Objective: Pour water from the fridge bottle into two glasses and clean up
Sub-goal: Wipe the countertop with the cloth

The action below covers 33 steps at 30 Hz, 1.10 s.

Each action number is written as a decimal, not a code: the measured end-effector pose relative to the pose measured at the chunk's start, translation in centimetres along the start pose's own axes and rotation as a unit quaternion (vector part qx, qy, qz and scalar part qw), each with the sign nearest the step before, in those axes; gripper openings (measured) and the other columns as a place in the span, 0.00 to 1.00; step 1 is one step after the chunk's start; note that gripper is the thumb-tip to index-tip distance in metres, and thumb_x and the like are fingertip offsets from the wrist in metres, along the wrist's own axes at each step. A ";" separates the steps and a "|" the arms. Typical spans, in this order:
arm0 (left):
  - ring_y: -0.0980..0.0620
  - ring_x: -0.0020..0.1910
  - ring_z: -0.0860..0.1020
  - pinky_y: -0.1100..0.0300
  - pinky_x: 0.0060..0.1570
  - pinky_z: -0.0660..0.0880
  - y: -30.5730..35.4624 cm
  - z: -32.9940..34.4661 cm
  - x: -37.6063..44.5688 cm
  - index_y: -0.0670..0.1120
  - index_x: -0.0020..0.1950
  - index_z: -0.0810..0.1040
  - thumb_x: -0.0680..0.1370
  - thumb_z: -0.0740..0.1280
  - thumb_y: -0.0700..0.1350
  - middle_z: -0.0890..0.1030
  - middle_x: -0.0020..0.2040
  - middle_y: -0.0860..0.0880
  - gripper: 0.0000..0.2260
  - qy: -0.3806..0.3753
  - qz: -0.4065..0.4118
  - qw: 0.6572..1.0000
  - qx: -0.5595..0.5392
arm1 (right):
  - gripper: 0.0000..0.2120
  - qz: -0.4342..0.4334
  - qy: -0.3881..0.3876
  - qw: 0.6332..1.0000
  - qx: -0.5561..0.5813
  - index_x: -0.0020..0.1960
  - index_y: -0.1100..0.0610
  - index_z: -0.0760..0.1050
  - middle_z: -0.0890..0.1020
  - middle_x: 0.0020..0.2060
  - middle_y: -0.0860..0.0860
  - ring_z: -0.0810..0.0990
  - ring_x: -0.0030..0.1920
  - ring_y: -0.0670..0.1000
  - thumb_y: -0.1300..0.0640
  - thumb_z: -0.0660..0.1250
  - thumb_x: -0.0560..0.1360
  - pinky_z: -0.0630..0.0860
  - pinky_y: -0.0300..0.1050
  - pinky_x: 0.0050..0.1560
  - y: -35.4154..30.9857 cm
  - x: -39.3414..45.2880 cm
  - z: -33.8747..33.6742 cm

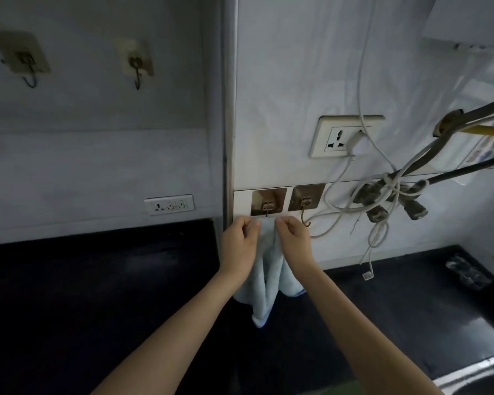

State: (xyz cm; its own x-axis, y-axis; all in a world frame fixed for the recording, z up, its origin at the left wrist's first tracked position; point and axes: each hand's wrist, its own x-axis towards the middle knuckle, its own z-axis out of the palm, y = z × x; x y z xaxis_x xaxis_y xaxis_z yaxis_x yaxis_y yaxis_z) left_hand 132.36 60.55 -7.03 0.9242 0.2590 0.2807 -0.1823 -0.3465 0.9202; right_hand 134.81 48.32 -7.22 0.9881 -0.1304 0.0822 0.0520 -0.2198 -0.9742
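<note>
Left grip pinching top edge of pale blue towel; right grip pinching same edge just beside. Towel top at adhesive wall hook, rest hanging against wall over dark desk. Second hook just right, bare. Socket, tangled cables further right.

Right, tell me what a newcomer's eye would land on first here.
First, both hands at centre: the left hand and right hand pinch the top edge of a light blue towel just under an adhesive wall hook. Next, the tangle of cables and plugs hanging at right, below a wall socket.
</note>
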 end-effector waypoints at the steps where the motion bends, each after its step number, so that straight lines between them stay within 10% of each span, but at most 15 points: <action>1: 0.62 0.33 0.74 0.72 0.35 0.69 -0.2 0.3 -0.3 0.44 0.41 0.75 0.80 0.64 0.45 0.77 0.35 0.52 0.09 0.000 -0.012 1.000 0.005 | 0.11 0.018 -0.010 1.000 0.004 0.41 0.60 0.75 0.76 0.33 0.51 0.73 0.36 0.46 0.61 0.60 0.81 0.72 0.34 0.37 0.3 0.2 -0.1; 6: 0.54 0.43 0.76 0.62 0.43 0.70 -1.2 2.0 -1.0 0.46 0.45 0.77 0.82 0.58 0.48 0.77 0.41 0.49 0.11 -0.058 -0.155 0.986 -0.038 | 0.12 0.099 -0.088 0.991 0.007 0.51 0.66 0.78 0.81 0.45 0.58 0.78 0.48 0.52 0.63 0.56 0.82 0.76 0.45 0.55 1.5 1.0 0.0; 9: 0.49 0.54 0.77 0.57 0.57 0.71 -1.5 3.2 -0.8 0.45 0.60 0.77 0.82 0.56 0.50 0.79 0.53 0.46 0.15 -0.089 -0.256 0.958 -0.089 | 0.15 0.147 -0.115 0.980 0.070 0.46 0.61 0.79 0.81 0.39 0.54 0.80 0.41 0.50 0.63 0.55 0.83 0.78 0.34 0.40 1.8 0.9 0.3; 14: 0.48 0.50 0.79 0.56 0.53 0.75 -1.6 3.4 -0.9 0.46 0.55 0.78 0.81 0.57 0.55 0.81 0.49 0.45 0.17 -0.100 -0.327 0.932 -0.121 | 0.17 0.175 -0.155 0.969 0.076 0.48 0.67 0.79 0.79 0.36 0.55 0.79 0.40 0.53 0.63 0.53 0.84 0.77 0.33 0.35 1.9 1.1 0.3; 19: 0.48 0.48 0.76 0.60 0.43 0.70 -0.8 2.4 -1.1 0.46 0.43 0.72 0.81 0.60 0.51 0.76 0.42 0.48 0.11 -0.060 -0.235 0.970 -0.011 | 0.15 0.138 -0.159 0.977 0.040 0.42 0.58 0.77 0.78 0.36 0.52 0.77 0.37 0.48 0.62 0.54 0.82 0.73 0.33 0.33 1.5 1.1 -0.8; 25: 0.50 0.52 0.76 0.58 0.52 0.71 1.6 0.9 -2.3 0.40 0.59 0.74 0.81 0.60 0.45 0.77 0.54 0.46 0.11 -0.049 -0.063 0.982 0.169 | 0.13 -0.009 -0.158 0.987 -0.037 0.46 0.64 0.75 0.76 0.36 0.55 0.72 0.37 0.50 0.62 0.54 0.82 0.69 0.44 0.38 0.6 -0.1 -1.8; 33: 0.48 0.66 0.70 0.54 0.65 0.67 3.8 -1.6 -5.5 0.45 0.74 0.64 0.82 0.57 0.48 0.71 0.70 0.46 0.20 -0.058 0.159 0.889 0.427 | 0.20 -0.199 -0.117 0.956 -0.182 0.73 0.60 0.67 0.72 0.68 0.55 0.71 0.67 0.53 0.55 0.55 0.84 0.64 0.36 0.62 -1.2 -3.8 -3.6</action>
State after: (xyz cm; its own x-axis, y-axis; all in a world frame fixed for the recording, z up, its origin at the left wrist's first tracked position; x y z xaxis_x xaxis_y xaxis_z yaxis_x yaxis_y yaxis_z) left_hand 126.04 59.28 -4.59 0.9087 -0.0511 0.4143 -0.1649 -0.9557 0.2439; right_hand 130.47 45.61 -5.61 0.9078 0.2438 0.3412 0.4193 -0.5338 -0.7343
